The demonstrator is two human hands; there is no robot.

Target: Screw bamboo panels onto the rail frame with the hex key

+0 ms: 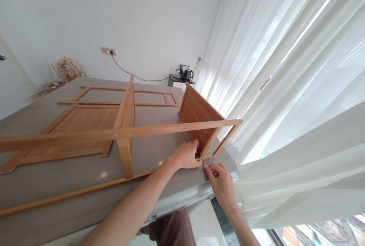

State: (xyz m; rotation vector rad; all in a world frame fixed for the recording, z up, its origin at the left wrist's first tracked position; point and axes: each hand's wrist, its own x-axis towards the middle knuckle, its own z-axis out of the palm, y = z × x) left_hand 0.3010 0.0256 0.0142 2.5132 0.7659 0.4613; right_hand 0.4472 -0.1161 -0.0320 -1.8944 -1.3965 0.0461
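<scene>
A partly joined wooden frame (171,127) stands on the covered table, with two upright panels between its long rails. My left hand (186,155) is closed around the lower near corner of the right-hand wooden panel (199,113), where it meets the bottom rail (85,191). Just right of that corner, my right hand (221,179) pinches a small thin metal piece (203,163) against the rail's outer side. Its exact kind is too small to tell. Along the upper rail, a metal bolt head (114,136) shows at the middle panel (127,113).
Behind the frame, a flat wooden panel (76,122) and an open slatted frame (154,104) lie on the grey table cover (159,143). White curtains (279,97) hang close on the right. A kettle (188,74) stands at the back, and dried stalks (67,69) lie at the far left.
</scene>
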